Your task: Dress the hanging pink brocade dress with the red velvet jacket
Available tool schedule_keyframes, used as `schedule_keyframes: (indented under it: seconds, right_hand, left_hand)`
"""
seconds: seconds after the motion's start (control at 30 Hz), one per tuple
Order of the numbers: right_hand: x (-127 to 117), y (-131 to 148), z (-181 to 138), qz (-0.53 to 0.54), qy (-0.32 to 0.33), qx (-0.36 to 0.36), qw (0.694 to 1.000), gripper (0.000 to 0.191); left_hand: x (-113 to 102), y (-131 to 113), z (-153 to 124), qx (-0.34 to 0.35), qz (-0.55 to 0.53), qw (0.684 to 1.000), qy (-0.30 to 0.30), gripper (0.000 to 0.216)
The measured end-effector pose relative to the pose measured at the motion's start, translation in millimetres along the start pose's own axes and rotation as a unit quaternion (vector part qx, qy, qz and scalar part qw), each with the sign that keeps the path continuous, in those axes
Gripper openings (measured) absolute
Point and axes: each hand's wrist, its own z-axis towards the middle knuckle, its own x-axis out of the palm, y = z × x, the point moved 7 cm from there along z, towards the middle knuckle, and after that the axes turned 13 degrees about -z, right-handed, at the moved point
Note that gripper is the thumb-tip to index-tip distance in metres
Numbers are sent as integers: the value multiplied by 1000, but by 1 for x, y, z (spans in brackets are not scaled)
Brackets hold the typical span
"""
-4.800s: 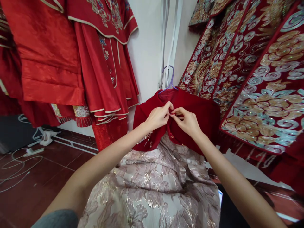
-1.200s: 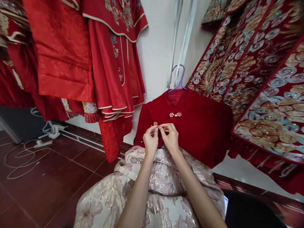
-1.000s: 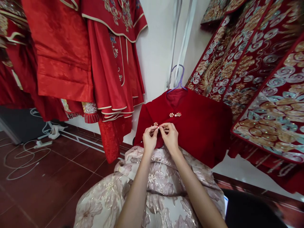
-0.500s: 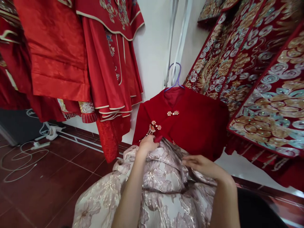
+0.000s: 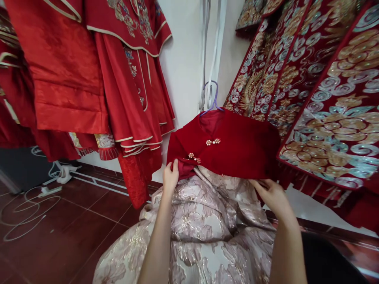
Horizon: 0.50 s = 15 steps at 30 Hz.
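A short red velvet jacket (image 5: pixel 237 148) with flower-shaped bead fastenings hangs on a purple hanger (image 5: pixel 215 96) in front of me. My left hand (image 5: pixel 170 175) pinches its lower left hem, which is turned up so the lining shows. On the other side my right hand (image 5: pixel 271 193) has the lower right hem between thumb and fingers. Below the jacket spreads a pale pink and gold brocade skirt (image 5: pixel 201 213) with large flowers, gathered in folds under both forearms. The jacket's hem covers the top of the skirt.
Red garments with cream piping (image 5: pixel 130 86) hang at the left. A heavily embroidered red and gold garment (image 5: pixel 331 118) hangs at the right. White cables (image 5: pixel 26 209) and a power strip (image 5: pixel 49 191) lie on the dark red tiled floor (image 5: pixel 79 232).
Both hands have moved apart, the left one leftward and the right one to the right and slightly up, onto the jacket's hem. The hem is now lifted and spread. The view has shifted slightly.
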Motion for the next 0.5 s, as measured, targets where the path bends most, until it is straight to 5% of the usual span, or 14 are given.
schedule_keyframes:
  seconds: [0.1,0.17,0.23,0.33,0.4,0.5]
  right_hand:
    - [11,2,6,293,-27,47,954,27]
    - [19,2,11,450,-56,55,889,22]
    - [26,1,15,524,-79,52,847,18]
    - [30,-5,16,520,-111,48,846,19]
    - [31,-11,15,481,-114,62,867,24]
    - [24,-21,11,323,-82,80,939,31]
  left_hand:
    - [11,-42,-13,47,-190,977,87,36]
    - [30,-61,-28,-20,-275,938,211,54]
    - [55,-71,-51,-95,-304,882,347,56]
    - [96,-54,-89,-208,-254,808,490,40]
    - [116,-29,-98,-268,-234,817,455,41]
    - [131,-16,-90,-223,-366,845,321,49]
